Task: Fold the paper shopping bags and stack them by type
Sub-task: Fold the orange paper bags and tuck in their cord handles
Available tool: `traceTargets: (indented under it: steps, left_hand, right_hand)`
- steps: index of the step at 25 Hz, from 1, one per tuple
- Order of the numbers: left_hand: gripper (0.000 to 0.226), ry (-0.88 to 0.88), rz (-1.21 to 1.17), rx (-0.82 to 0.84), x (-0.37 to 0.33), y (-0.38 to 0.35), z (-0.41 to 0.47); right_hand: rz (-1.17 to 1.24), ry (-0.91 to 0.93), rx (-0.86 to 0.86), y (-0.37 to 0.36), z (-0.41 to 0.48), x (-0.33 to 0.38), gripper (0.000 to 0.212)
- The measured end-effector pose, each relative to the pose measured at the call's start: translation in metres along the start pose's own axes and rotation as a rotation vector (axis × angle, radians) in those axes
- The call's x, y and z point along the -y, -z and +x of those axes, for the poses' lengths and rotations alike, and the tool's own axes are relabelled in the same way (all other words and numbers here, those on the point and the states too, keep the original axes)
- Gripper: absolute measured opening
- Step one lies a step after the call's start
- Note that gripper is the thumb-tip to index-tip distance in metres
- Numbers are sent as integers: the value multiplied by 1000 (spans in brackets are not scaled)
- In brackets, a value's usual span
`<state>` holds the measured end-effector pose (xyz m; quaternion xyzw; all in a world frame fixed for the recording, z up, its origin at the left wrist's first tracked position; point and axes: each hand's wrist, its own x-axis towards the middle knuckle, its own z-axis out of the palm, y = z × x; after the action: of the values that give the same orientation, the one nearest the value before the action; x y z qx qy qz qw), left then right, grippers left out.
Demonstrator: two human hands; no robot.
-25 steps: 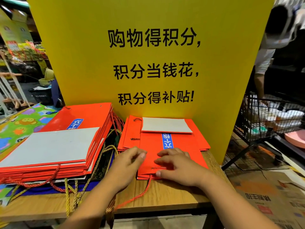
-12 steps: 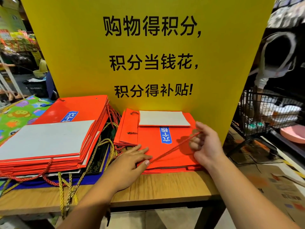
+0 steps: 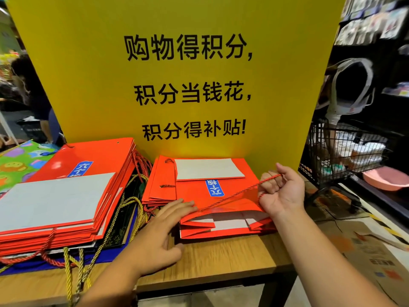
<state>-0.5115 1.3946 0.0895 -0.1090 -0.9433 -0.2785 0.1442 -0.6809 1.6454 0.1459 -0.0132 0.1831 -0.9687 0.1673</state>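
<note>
Red cord handle (image 3: 240, 192) in right grip (image 3: 281, 191), above top orange bag (image 3: 192, 196)

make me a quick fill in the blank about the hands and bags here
The right hand pinches a cord coloured ____.
The left hand touches the top bag, whose label is ____.
The sign behind is ____.
The taller stack lies on the table's ____ side.
Missing: red; blue; yellow; left.
</note>
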Motion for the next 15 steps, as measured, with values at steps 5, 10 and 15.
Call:
traceTargets:
  steps: [5, 10, 15]
  left_hand:
    - [40, -63, 140, -207, 4, 2, 8]
    - [45, 118, 56, -327, -16, 38, 19]
    - [41, 196, -93, -574, -26, 75, 51]
  right_hand:
    - [-713, 42, 224, -16, -5, 8, 16]
    - [-1730, -62, 366, 3, 0, 32, 30]
    - [-1189, 28, 420, 8, -10, 38, 56]
